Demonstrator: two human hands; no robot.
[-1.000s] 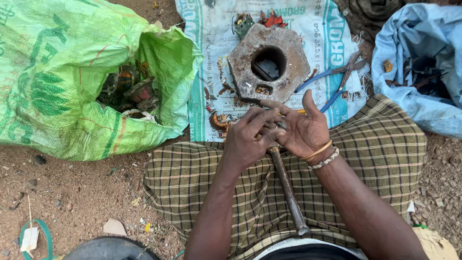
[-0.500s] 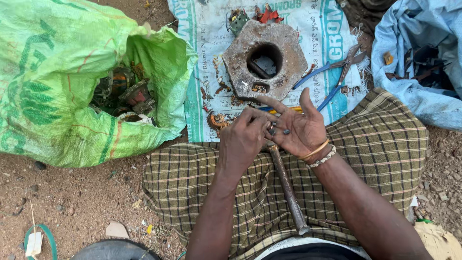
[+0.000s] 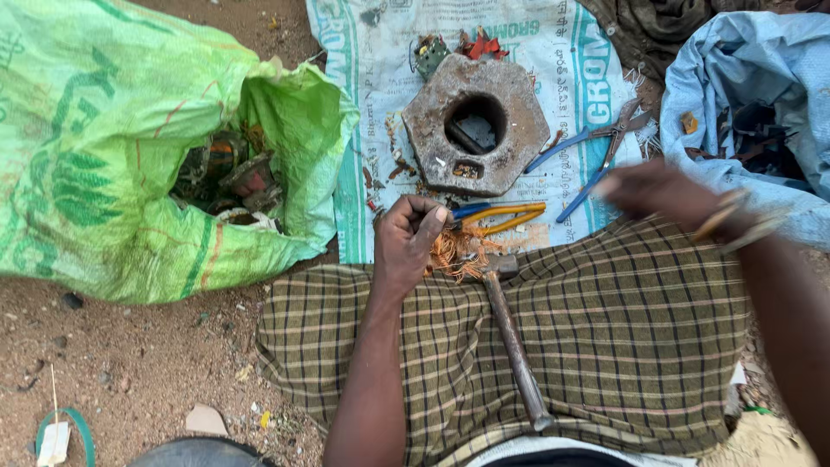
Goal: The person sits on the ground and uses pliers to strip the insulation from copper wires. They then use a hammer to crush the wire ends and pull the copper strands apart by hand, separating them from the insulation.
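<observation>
The thin copper wire [image 3: 450, 255] is pinched tight in the left hand [image 3: 408, 242], just below the big metal block [image 3: 475, 125]. The right hand [image 3: 661, 192] is blurred, so its grip cannot be told. The wire should be held close and pulled slowly.

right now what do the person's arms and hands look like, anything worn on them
Both arms are bare, with no sleeves and no gloves on the hands. The left hand shows no ring or band. The right hand is blurred; at its wrist sit what look like two or three thin bangles, gold and pale in colour. No watch shows on either wrist.
</observation>
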